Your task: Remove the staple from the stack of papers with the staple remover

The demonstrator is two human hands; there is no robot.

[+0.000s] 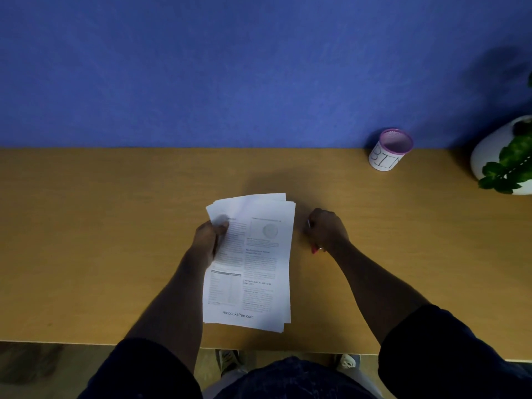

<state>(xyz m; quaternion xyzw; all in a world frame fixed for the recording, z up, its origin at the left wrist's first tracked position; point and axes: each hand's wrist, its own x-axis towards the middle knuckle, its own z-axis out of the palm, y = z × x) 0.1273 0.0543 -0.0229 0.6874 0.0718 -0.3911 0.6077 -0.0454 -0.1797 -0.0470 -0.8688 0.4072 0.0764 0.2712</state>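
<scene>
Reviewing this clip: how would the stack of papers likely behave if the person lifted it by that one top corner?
Probably floppy: the stack of papers is thin sheets, and its far end already curves up where the left hand pinches it. The sheets look fanned at the edges, so they may splay or slide apart. It seems light, so it would likely skid easily on the smooth desk.

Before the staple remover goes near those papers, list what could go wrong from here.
1. The left hand pinches only the left edge of the stack of papers, whose sheets already fan apart at the top; pulling could tear a corner or scatter them.
2. The right hand is curled round what seems to be the staple remover, mostly hidden, so its aim is hard to judge.
3. The staple itself is not visible.
</scene>
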